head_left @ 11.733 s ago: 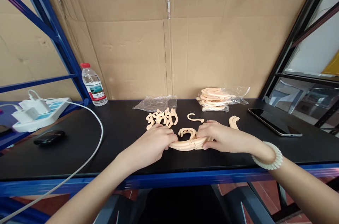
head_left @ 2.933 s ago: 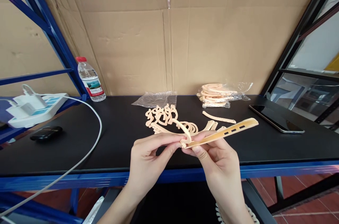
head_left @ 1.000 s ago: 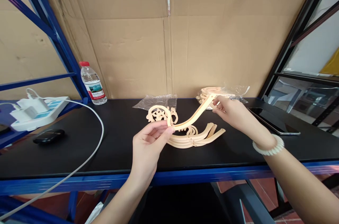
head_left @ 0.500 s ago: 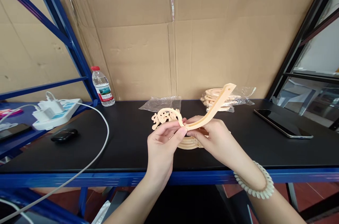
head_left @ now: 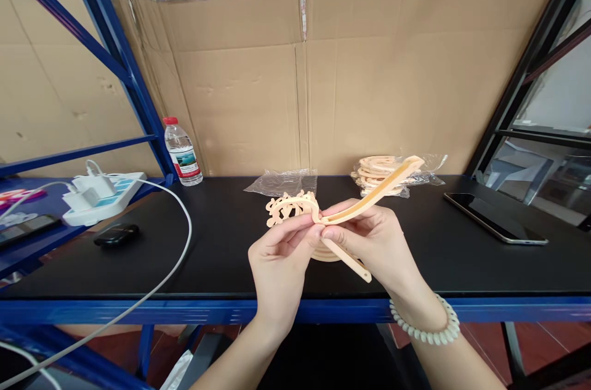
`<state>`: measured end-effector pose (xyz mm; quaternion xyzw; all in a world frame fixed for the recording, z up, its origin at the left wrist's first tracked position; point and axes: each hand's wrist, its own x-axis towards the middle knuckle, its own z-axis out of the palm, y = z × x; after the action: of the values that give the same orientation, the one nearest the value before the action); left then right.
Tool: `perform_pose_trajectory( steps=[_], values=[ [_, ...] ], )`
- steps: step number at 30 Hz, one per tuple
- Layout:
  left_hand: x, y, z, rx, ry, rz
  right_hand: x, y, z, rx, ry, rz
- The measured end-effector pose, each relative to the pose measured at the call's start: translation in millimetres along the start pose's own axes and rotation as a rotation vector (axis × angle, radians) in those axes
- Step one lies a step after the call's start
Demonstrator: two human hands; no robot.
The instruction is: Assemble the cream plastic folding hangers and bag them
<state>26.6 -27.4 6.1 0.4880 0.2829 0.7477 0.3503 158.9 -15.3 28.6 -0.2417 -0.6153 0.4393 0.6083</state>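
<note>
Both hands hold what looks like a beige plastic folding hanger (head_left: 381, 192) over the table's middle. My left hand (head_left: 281, 264) pinches its narrow bend between thumb and fingers. My right hand (head_left: 378, 242) is closed around the joint beside it. One long grooved arm rises to the right; a second, with a small hole at its end, slants down below my right hand. A curved, hook-like part and curly openwork show left of the fingers; whether the curls belong to it I cannot tell. More beige curved pieces (head_left: 325, 253) lie behind, mostly hidden.
Beige pieces in a clear bag (head_left: 378, 170) and a clear plastic wrapper (head_left: 284, 182) lie at the back. A phone (head_left: 494, 218) is at right. To the left are a water bottle (head_left: 182, 153), black mouse (head_left: 117, 235), power strip (head_left: 104, 205) and white cable (head_left: 184, 242).
The long arm has tipped lower to the right. The second arm has come into view below my right hand. Both hands keep their grip; the left has shifted slightly left.
</note>
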Motion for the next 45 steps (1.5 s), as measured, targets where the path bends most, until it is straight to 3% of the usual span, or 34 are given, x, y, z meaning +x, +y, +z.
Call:
perform_pose_trajectory(
  steps=[6,11,15,18,24,27,30,32,39,41,45],
  values=[
    [-1,-3,0.6,0.057,0.04,0.053,-1,5,3,0.134,0.105,0.093],
    [5,6,-0.5,0.094,0.099,0.22,-1,10,-7,0.392,0.233,0.148],
    [12,16,-6.9,0.144,0.166,0.364,-4,9,-15,0.456,0.295,0.204],
    [13,18,-12.8,0.311,0.111,0.483,-7,7,-16,0.439,0.285,0.216],
    [13,8,-22.4,0.673,-0.179,0.848,-11,9,-13,0.382,0.13,0.274],
    [13,3,-24.3,0.735,-0.236,0.944,-14,8,-17,0.218,0.04,0.252],
    [11,0,-23.9,0.739,-0.265,0.985,-14,1,-23,-0.127,-0.135,0.216],
    [10,-1,-23.7,0.722,-0.257,0.989,-13,-5,-27,-0.317,-0.173,0.185],
    [5,-3,-25.1,0.713,-0.248,0.954,-3,-19,-33,-0.794,0.025,0.04],
    [4,-4,-23.9,0.714,-0.258,0.931,0,-18,-35,-0.693,0.018,0.077],
    [2,-4,-20.3,0.711,-0.28,0.906,2,-7,-38,-0.15,0.087,0.172]
  ],
)
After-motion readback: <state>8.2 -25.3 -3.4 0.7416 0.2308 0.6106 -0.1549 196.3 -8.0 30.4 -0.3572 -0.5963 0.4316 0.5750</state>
